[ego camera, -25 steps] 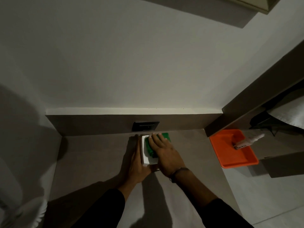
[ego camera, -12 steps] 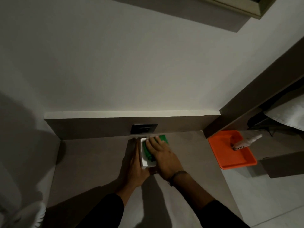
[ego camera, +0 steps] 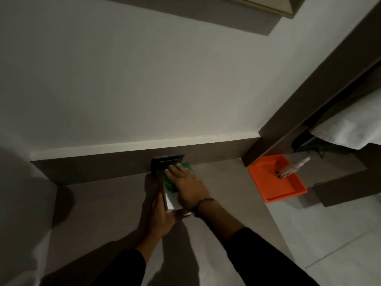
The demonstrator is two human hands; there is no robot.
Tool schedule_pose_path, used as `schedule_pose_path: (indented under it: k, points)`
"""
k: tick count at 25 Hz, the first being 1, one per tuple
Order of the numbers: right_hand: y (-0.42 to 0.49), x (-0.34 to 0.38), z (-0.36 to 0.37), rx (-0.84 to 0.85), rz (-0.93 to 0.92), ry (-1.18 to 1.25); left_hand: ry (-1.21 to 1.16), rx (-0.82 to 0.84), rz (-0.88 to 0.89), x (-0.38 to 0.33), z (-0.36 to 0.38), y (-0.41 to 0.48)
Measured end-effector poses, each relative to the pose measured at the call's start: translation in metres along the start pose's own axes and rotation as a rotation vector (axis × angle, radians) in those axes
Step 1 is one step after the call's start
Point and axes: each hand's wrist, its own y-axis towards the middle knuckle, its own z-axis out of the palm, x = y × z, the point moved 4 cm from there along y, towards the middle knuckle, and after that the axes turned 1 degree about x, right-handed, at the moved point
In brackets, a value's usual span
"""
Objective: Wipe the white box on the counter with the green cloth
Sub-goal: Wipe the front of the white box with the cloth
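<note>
With right hand (ego camera: 185, 186) flat, fingers straight, pressing cloth (ego camera: 167, 182) onto box (ego camera: 172, 201) beneath its palm, left hand (ego camera: 158, 211) laid open along box's side, risks pushing cloth past fingertips against socket (ego camera: 167, 162), or skidding box sideways.

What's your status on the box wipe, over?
Left hand braces white box at its left side, fingers straight. Right hand flat, presses green cloth on box top, far end. Dark socket plate just beyond the cloth; orange tray apart, right.

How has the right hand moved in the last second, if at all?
Yes. The right hand pushed the green cloth along the white box, closer to the wall socket.
</note>
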Motion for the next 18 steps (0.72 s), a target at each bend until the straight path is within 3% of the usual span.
schedule_pose_path:
  k: [2, 3, 4, 5, 7, 8, 13, 16, 18]
  points:
    - [-0.022, 0.02, 0.005, 0.018, -0.144, -0.032, -0.033, 0.068, 0.014, -0.027, 0.014, -0.014]
    - [-0.04, 0.024, 0.006, 0.032, -0.216, -0.028, -0.227, 0.087, -0.107, -0.029, 0.013, -0.018]
    - [-0.06, 0.024, 0.007, 0.045, -0.26, -0.01, -0.226, 0.127, -0.201, -0.031, 0.023, -0.018]
    - [-0.08, 0.019, 0.007, 0.059, -0.271, 0.023, -0.174, 0.022, -0.199, -0.031, 0.025, -0.009]
    - [-0.104, -0.003, 0.003, 0.045, -0.206, 0.056, -0.349, 0.044, -0.252, -0.005, 0.002, -0.004]
    - [-0.105, -0.017, 0.0, 0.021, -0.147, 0.049, -0.038, 0.012, -0.12, -0.004, -0.002, -0.01]
    - [-0.032, -0.046, -0.012, -0.033, 0.061, 0.057, -0.206, 0.037, -0.016, -0.02, -0.008, -0.014]
    - [0.0, -0.02, -0.003, 0.012, 0.034, 0.014, -0.128, 0.023, 0.001, -0.007, -0.014, -0.005]
    - [-0.007, 0.003, 0.006, 0.012, -0.076, -0.046, -0.054, 0.026, -0.088, -0.004, -0.013, -0.008]
